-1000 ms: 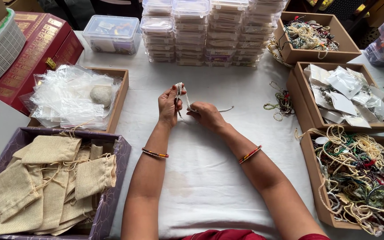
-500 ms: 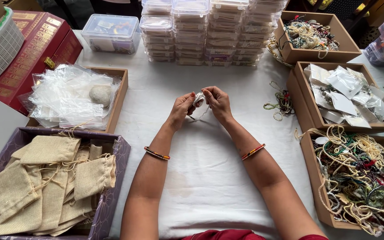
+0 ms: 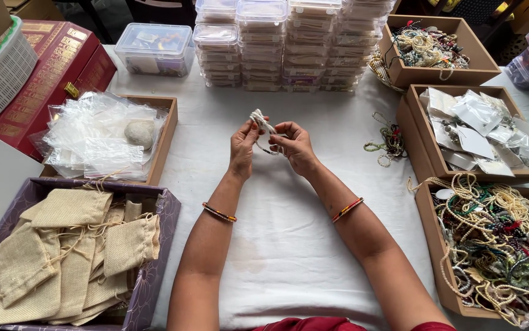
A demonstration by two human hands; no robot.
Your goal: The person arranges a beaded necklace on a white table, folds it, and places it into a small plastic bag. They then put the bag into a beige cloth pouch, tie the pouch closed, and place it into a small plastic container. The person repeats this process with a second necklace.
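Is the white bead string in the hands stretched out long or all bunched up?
Bunched up. The white bead string is gathered into short loops pinched between the left hand and the right hand, above the white tablecloth.

Left hand (image 3: 241, 147), right hand (image 3: 295, 146) raised, pinching.

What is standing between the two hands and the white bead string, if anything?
Nothing visible does. The left hand and the right hand both pinch the white bead string directly, holding it above the white table cloth, with no other object between the fingers and the beads.
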